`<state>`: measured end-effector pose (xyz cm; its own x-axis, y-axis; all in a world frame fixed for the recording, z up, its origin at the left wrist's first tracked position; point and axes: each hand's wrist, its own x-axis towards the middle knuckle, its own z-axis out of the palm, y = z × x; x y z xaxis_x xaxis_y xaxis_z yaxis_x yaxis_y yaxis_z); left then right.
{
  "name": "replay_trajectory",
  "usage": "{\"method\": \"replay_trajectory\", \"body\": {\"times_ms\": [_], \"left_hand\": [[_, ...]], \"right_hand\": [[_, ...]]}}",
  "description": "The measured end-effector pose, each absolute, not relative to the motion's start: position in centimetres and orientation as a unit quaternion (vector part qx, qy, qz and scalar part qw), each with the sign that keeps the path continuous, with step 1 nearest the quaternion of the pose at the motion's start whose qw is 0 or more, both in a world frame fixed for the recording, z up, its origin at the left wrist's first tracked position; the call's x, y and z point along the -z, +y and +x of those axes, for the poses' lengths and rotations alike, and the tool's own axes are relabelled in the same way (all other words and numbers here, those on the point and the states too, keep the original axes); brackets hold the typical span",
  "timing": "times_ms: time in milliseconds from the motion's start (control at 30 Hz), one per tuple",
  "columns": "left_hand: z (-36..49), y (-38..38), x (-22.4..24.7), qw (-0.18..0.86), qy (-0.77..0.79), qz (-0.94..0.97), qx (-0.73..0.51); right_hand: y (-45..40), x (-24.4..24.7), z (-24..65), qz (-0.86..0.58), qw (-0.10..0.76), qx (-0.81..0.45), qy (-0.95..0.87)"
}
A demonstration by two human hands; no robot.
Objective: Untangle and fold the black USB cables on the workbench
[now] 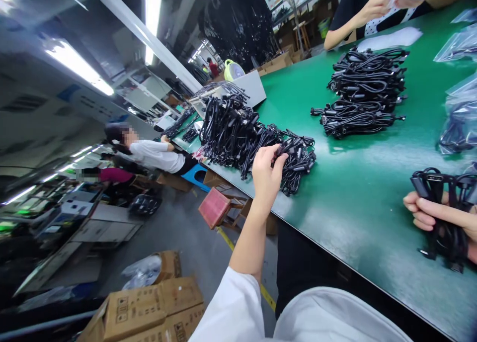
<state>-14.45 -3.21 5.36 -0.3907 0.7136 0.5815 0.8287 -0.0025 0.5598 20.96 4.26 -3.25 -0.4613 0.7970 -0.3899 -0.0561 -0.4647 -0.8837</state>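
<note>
My left hand [267, 172] reaches onto the near end of a long heap of bundled black cables [231, 130]. Its thumb and fingers pinch at a black cable bundle [298, 158] there; the fingertips are partly hidden among the cables. At the right edge of the view, my right hand [443, 215] is wrapped round several black cable bundles [441, 237] and holds them just over the green table [361, 198]. Connector ends stick out above and below its fingers.
Neatly stacked cable bundles [363, 91] lie across the table. Clear plastic bags [462, 113] with cables are along the right. Opposite, a co-worker's hands [380, 6] hold a small white item. A red-topped stool [215, 208] and cardboard boxes [149, 307] stand on the floor.
</note>
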Motion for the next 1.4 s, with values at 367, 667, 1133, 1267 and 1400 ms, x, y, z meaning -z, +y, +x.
{"method": "replay_trajectory", "body": {"times_ms": [367,667,1133,1267,1400], "left_hand": [[0.6,1.4,-1.5,-0.623,-0.435,-0.426,0.49],[-0.7,1.1,-0.6,-0.652,-0.455,-0.344,0.5],[-0.8,0.8,-0.6,-0.682,-0.399,-0.338,0.511],[-0.7,0.7,-0.4,-0.678,-0.406,-0.339,0.511],[-0.7,0.7,-0.4,-0.667,-0.421,-0.333,0.517]], "right_hand": [[1.0,-0.4,19.4,-0.373,0.29,-0.775,-0.42],[1.4,0.6,19.7,-0.39,0.25,-0.764,-0.45],[1.4,1.0,19.5,-0.401,0.25,-0.778,-0.415],[1.3,0.9,19.6,-0.392,0.252,-0.769,-0.437],[1.2,0.4,19.7,-0.381,0.245,-0.775,-0.441]]}}
